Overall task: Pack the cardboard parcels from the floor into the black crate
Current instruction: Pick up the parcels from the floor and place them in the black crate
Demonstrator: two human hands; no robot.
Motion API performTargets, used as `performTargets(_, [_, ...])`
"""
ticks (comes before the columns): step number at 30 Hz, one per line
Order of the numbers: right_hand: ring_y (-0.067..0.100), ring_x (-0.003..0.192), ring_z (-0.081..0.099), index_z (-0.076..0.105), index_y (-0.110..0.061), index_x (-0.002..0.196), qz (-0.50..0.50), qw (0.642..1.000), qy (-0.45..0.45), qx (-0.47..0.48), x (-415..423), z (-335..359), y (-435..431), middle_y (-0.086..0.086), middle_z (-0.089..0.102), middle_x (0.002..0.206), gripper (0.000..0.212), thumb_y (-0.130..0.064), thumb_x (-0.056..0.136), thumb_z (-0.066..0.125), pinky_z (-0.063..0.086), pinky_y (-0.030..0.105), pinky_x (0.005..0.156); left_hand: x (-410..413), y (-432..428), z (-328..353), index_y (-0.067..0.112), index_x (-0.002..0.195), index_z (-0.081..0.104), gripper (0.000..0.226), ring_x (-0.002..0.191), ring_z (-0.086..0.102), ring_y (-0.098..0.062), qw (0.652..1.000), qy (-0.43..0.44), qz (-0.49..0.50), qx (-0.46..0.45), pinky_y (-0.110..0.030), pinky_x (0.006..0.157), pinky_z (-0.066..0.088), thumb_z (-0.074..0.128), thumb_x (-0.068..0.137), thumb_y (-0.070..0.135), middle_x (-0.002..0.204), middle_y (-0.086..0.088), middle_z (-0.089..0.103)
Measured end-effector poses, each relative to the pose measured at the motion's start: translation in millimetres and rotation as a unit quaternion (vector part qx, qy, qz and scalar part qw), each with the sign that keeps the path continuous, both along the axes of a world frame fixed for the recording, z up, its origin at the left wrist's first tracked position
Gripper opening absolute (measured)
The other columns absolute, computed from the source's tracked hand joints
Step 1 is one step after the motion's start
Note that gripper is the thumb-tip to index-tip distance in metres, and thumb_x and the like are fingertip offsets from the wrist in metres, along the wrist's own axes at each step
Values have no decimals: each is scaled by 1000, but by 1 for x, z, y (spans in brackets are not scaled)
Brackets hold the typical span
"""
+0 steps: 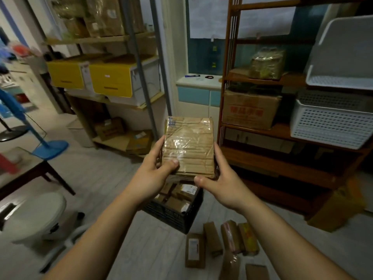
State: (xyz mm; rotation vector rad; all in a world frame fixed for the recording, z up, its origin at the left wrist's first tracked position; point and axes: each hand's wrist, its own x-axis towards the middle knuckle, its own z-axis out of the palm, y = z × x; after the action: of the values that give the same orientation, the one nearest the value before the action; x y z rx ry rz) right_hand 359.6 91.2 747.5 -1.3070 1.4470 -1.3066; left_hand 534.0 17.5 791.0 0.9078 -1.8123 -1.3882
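Note:
Both hands hold up a flat cardboard parcel [189,147] wrapped in clear tape, at chest height in the middle of the head view. My left hand [156,168] grips its left edge with the thumb on top. My right hand [219,181] grips its right edge and lower corner. Directly below the parcel, on the floor, stands the black crate [173,214], with several small parcels inside. Several more cardboard parcels [230,237] lie on the floor to the right of the crate, near my right forearm.
A wooden shelf [282,168] with boxes and white baskets stands to the right. A metal rack [141,77] with yellow bins is at back left. A white stool [36,215], a dark table [24,176] and a blue fan base [50,146] stand on the left.

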Motion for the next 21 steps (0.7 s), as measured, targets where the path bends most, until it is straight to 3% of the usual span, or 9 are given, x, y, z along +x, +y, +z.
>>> performTargets(2, [-2,128,41,-1,-47,149,-8,1000,-2,4,1,-6,-29,-21,38,144,104,-23,81,74,40,26,105,-1,-32,-5,45,139,25,61,113,57,-8,1000,-12,-6,0,-33,97,48,56,93,19,121,18,53])
performTargets(4, [4,132,39,3,-51,146,-11,1000,6,2,0,-15,-63,-26,39,140,101,-25,80,74,39,34,108,-3,-67,-12,45,142,24,66,118,55,-14,1000,-24,-4,3,-39,101,46,59,88,29,130,11,50])
performTargets(7, [-4,123,40,11,-57,137,-12,1000,6,-11,-1,-25,-122,-32,39,130,93,-24,79,75,41,19,98,-2,-122,-21,51,136,27,62,117,56,-17,999,-40,4,4,-45,103,44,58,91,22,124,17,52])
performTargets(9, [-2,121,34,12,-59,133,-23,1000,16,-8,1,-29,-162,-23,32,132,92,-28,77,77,37,24,103,0,-157,-22,48,138,25,65,112,59,-14,999,-43,19,17,-42,101,46,56,92,15,117,23,53])
performTargets(12, [4,131,31,13,-53,143,-10,1000,22,4,9,-35,-217,-17,28,143,97,-38,73,79,34,34,111,7,-206,-24,43,141,23,67,103,62,-6,997,-56,34,39,-31,91,51,54,92,11,111,22,56])
performTargets(15, [3,132,37,13,-59,141,-1,1000,27,8,13,-42,-261,-17,37,145,95,-37,74,77,37,38,111,12,-253,-31,45,142,23,68,112,60,-15,995,-80,37,48,-40,97,48,56,91,16,127,11,54])
performTargets(17, [2,131,39,12,-60,141,-12,1000,23,14,13,-49,-284,-20,41,142,96,-31,76,77,39,39,109,11,-281,-38,44,142,23,67,116,58,-18,994,-86,27,62,-44,100,47,57,91,16,126,12,53])
performTargets(21, [-1,123,47,19,-73,122,-52,998,21,21,19,-64,-321,-26,48,131,88,-22,79,76,43,36,106,9,-337,-59,42,143,22,68,119,55,-19,991,-102,-23,78,-47,103,44,58,90,18,133,7,51])
